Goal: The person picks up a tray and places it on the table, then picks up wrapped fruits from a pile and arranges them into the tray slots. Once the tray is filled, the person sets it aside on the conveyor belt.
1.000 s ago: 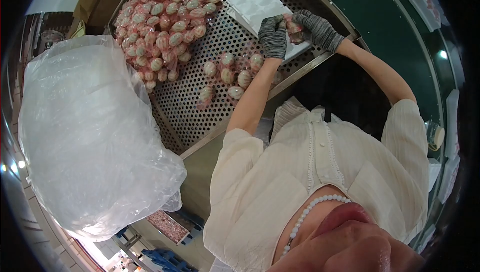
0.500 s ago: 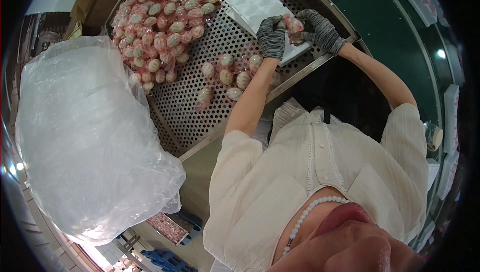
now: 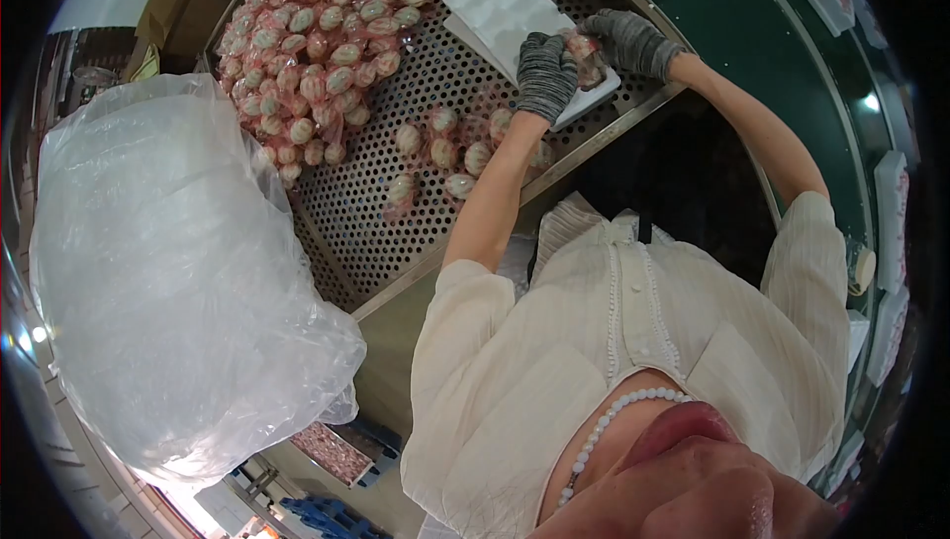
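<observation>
Head view is showing a pink packet sitting on the white tray. The left hand is curling beside it; the right hand is now stretching flatter, so more pink is showing. I can't tell if either grip is holding.

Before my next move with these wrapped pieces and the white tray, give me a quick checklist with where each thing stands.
1. Hands gloved: ok, both left hand and right hand.
2. White tray over the perforated table: ok.
3. Wrapped piece between the hands: ok.
4. How it sits underneath: cannot tell, its underside is hidden.
5. Tray unobstructed: not ok, left hand covers part in this view.
6. Loose wrapped pieces nearby: ok, beside the left forearm.
</observation>
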A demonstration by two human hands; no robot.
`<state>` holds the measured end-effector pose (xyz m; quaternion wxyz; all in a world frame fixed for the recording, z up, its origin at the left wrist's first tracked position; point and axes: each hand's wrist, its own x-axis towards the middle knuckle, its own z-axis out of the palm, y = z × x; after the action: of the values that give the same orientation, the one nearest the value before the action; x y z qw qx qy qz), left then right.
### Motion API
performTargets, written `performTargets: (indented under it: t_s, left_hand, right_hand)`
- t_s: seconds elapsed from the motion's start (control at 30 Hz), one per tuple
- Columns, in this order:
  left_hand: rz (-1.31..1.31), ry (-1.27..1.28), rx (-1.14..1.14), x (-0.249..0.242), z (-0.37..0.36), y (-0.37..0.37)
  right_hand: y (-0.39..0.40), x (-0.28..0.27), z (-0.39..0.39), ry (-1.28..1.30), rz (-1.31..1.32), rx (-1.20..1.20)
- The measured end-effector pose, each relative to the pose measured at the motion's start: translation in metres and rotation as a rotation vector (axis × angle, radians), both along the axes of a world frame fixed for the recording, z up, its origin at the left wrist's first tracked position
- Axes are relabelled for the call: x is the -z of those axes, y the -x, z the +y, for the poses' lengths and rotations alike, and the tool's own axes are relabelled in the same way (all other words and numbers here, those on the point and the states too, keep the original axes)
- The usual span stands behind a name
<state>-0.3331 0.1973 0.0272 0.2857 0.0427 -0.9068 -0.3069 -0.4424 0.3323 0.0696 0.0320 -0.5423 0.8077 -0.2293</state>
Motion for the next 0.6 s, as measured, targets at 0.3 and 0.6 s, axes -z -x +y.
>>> performTargets:
  t_s: [0.3, 0.6]
  left_hand:
    - [-0.291, 0.137, -0.099, 0.005, 0.0, -0.004]
    - [-0.142, -0.253, -0.144, 0.009, -0.006, -0.003]
  right_hand:
    - [0.001, -0.029, -0.043, -0.461, 0.19, -0.066]
    - [0.008, -0.026, -0.065, -0.573, 0.244, -0.171]
